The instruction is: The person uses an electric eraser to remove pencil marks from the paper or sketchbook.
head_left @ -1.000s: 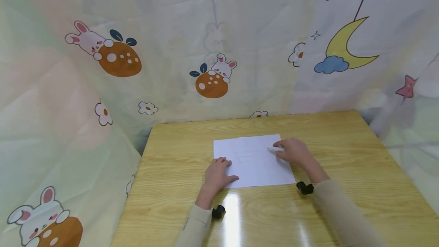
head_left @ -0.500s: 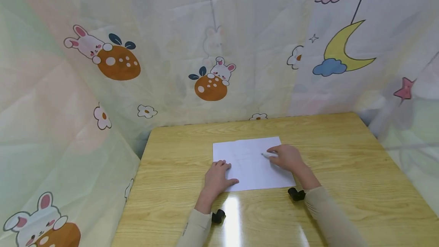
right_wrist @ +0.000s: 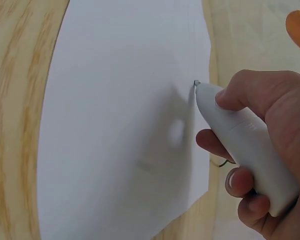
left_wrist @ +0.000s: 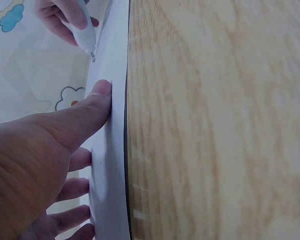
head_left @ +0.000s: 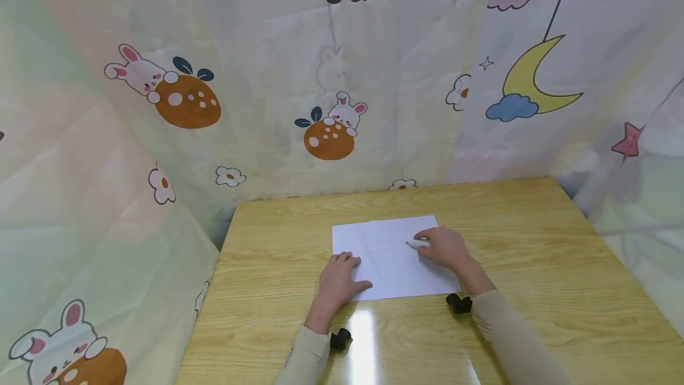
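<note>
A white sheet of paper (head_left: pixel 392 266) lies on the wooden table. My left hand (head_left: pixel 338 278) rests on its left part, fingers spread and thumb pointing right along the near edge. In the left wrist view the thumb (left_wrist: pixel 92 105) presses on the paper (left_wrist: pixel 107 170). My right hand (head_left: pixel 447 248) grips a thick white pen-shaped tool (head_left: pixel 419 243) over the paper's right side. The right wrist view shows this tool (right_wrist: pixel 252 145) pinched between thumb and fingers, its short metal tip (right_wrist: pixel 196 83) at the paper's surface. Whether the tip touches is hard to tell.
The wooden table (head_left: pixel 534 254) extends to both sides of the paper. A printed cloth (head_left: pixel 256 88) with rabbits and a moon hangs behind and beside it. A black wrist camera (head_left: pixel 340 339) sits at the left cuff, another black camera (head_left: pixel 458 303) at the right.
My right hand has moved left and slightly nearer over the paper with the white tool, mostly in the first half second. The left hand stays in place; the head view has tilted slightly up.
</note>
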`<action>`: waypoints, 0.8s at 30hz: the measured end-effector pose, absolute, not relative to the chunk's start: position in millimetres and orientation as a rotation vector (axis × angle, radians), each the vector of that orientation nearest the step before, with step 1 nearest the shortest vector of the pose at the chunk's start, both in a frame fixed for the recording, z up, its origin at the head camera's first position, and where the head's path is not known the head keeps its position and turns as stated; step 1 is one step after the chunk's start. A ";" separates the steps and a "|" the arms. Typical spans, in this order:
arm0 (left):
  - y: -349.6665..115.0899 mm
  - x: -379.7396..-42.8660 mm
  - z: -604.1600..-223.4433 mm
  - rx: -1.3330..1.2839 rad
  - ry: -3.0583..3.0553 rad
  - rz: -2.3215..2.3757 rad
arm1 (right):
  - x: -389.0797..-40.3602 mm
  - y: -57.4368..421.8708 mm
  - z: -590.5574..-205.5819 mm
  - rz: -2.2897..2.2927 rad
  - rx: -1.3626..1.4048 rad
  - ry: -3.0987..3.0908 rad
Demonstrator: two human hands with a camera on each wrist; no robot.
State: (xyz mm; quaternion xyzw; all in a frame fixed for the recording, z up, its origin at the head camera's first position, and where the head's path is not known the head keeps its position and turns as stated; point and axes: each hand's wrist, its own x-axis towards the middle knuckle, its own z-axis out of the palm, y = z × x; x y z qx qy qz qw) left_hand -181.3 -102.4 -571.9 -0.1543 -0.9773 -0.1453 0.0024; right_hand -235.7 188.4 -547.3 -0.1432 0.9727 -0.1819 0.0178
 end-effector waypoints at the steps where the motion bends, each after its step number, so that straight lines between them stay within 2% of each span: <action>1: -102.4 -181.0 -572.0 -0.484 -3.066 -0.454 | -235.5 187.6 -547.0 -0.568 -0.437 3.018; 24: -102.5 -184.2 -574.1 -0.482 -3.078 -0.434 | -239.2 182.5 -549.9 -0.517 -0.449 3.069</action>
